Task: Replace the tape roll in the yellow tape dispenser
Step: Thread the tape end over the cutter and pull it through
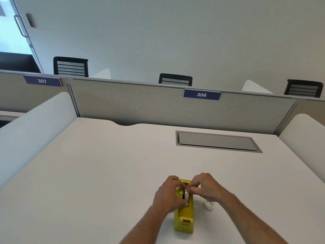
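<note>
Here the white desk [105, 173] carries everything, and the work sits at its near edge, close under the person, probably so both forearms can reach in without stretching. Between the two hands stands the yellow tape dispenser [183, 214], lengthwise, its cutter end toward the person and its roll well under the fingers — an orientation that leaves the well open from above. The left hand [167, 194] is curled round the dispenser's left flank, thumb on the roll; judged to be steadying the body so it does not slide while the roll is worked. The right hand [204, 188] comes in from the other side, fingertips pinching at the top of the tape roll [186, 195], which sits upright in the well with a dark core showing. Whether this roll is going in or coming out cannot be told. Just right of the right wrist, partly hidden by it, a second tape roll [209, 205] lies flat on the desk — parked within easy reach for the swap, or discarded.
</note>
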